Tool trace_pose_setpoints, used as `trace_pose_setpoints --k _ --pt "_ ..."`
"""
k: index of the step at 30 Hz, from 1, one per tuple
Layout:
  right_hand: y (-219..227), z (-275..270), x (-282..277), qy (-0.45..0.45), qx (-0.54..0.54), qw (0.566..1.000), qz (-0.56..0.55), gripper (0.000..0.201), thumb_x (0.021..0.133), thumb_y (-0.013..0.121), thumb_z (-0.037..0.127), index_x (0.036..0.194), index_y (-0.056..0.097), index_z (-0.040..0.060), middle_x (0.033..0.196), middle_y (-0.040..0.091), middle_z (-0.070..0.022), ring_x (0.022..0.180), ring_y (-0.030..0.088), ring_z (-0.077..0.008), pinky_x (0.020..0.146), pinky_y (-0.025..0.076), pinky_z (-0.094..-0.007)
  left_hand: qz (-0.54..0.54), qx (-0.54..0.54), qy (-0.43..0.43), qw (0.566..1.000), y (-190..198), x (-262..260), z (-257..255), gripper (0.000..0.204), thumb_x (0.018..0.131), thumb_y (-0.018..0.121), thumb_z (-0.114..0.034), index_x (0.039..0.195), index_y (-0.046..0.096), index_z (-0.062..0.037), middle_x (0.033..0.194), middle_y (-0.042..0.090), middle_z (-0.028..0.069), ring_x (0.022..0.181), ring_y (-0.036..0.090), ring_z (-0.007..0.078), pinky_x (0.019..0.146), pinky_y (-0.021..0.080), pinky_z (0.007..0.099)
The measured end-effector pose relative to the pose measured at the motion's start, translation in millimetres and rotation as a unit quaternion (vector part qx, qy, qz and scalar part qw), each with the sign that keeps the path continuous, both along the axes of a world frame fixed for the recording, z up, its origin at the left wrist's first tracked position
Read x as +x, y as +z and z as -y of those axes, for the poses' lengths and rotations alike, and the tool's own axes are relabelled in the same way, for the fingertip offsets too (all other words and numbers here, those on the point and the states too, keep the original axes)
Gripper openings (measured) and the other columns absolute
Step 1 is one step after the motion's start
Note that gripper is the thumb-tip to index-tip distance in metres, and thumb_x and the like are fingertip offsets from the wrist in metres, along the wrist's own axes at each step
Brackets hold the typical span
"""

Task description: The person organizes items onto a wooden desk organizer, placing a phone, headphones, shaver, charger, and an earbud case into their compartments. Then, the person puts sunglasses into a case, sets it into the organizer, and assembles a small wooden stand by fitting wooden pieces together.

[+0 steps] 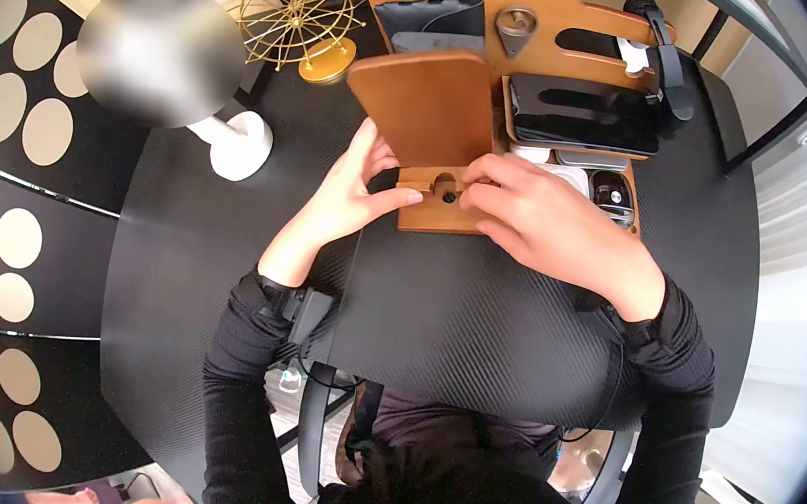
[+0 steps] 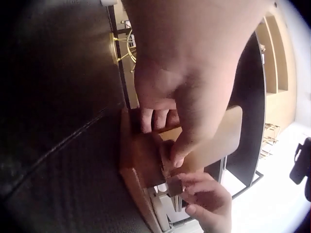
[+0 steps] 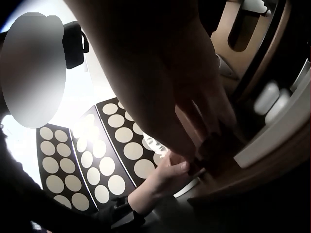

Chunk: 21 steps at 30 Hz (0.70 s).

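Note:
A brown wooden desk organizer [image 1: 443,219] stands on the desk, its flat panel [image 1: 427,104] tilted upright at the back left. My left hand [image 1: 351,190] holds the organizer's left end, fingers behind and thumb reaching over the low front section. In the left wrist view, the left fingertips [image 2: 146,120] bend over the wooden edge. My right hand [image 1: 553,220] reaches in from the right, bent fingers at the front section beside a small dark round opening [image 1: 449,196]. A small brownish block [image 2: 174,186] shows at the right fingertips in the left wrist view; I cannot tell if they pinch it.
Right of the hands, the organizer carries a black mouse [image 1: 614,195] and a black phone-like slab [image 1: 582,113]. Headphones [image 1: 670,68] hang at the back right. A gold wire wheel ornament [image 1: 296,22] and a white lamp base [image 1: 241,146] stand at the left.

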State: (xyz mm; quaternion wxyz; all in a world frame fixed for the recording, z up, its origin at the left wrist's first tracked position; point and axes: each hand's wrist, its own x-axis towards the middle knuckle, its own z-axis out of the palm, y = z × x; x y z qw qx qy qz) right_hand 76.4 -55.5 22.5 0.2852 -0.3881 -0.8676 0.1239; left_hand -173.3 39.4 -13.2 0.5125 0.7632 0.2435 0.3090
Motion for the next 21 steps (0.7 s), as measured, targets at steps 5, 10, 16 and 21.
trace_pose_setpoints --k 5,10,16,21 --pt "-4.9 -1.3 5.1 0.038 -0.012 0.999 0.034 0.017 0.081 0.069 0.006 0.096 0.062 0.0014 0.113 0.059 -0.0097 0.097 0.063 -0.0310 0.084 0.053 -0.0411 -0.019 -0.010 0.000 1.000 -4.1 -1.2 1.5 0.093 0.077 0.078 0.007 0.152 0.024 -0.0037 0.145 0.045 0.0118 0.134 0.044 0.0232 0.111 0.037 0.0399" --pt "5.5 12.3 9.4 0.040 0.008 0.998 0.046 0.020 0.081 0.067 0.009 0.099 0.061 0.0006 0.111 0.058 -0.0125 0.097 0.063 -0.0315 0.081 0.054 -0.0420 0.030 -0.057 -0.020 0.998 -21.2 -6.2 -3.3 0.086 0.076 0.080 0.002 0.148 0.033 -0.0023 0.137 0.053 0.0104 0.128 0.050 0.0211 0.110 0.038 0.0408" --pt "48.3 118.8 52.1 0.247 -0.359 0.895 0.099 0.016 0.089 0.057 0.015 0.091 0.051 0.0009 0.092 0.049 -0.0139 0.067 0.059 -0.0316 0.058 0.053 -0.0417 0.045 -0.069 -0.011 0.997 -22.4 -4.2 -3.7 0.085 0.075 0.081 0.002 0.147 0.036 -0.0037 0.140 0.052 0.0086 0.128 0.050 0.0202 0.108 0.039 0.0389" --pt "-115.7 314.4 76.9 0.169 -0.455 0.871 0.070 0.020 0.085 0.057 0.011 0.100 0.065 -0.0011 0.101 0.067 -0.0154 0.083 0.066 -0.0279 0.079 0.050 -0.0342 0.068 -0.087 -0.014 0.994 -23.7 -1.5 -3.7 0.088 0.076 0.081 0.003 0.149 0.033 -0.0045 0.141 0.051 0.0082 0.129 0.050 0.0198 0.107 0.039 0.0380"
